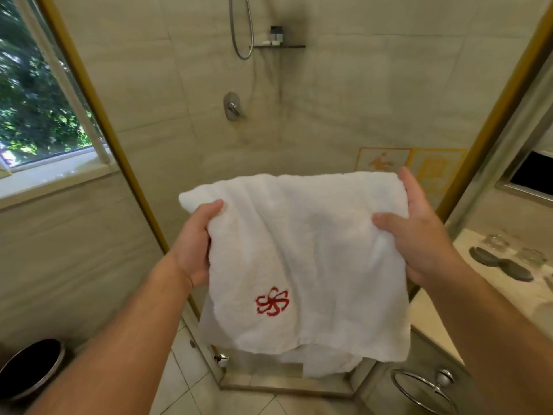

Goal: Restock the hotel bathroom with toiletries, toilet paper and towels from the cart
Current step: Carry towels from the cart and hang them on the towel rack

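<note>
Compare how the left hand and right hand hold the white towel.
The left hand grips the white towel at its left edge below the corner; the right hand holds the top right corner, higher. Left fingers hide behind the cloth; right fingers show. Both thumbs lie in front.

White towel [305, 265] with red emblem [272, 302], upper corners gripped in both hands; left [194, 247], right [419, 232]

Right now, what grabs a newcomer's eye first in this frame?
A white towel fills the centre, held up before the shower wall, with a red emblem at its lower left. The left hand and right hand grip its upper sides. A chrome towel ring sits at lower right.
</note>
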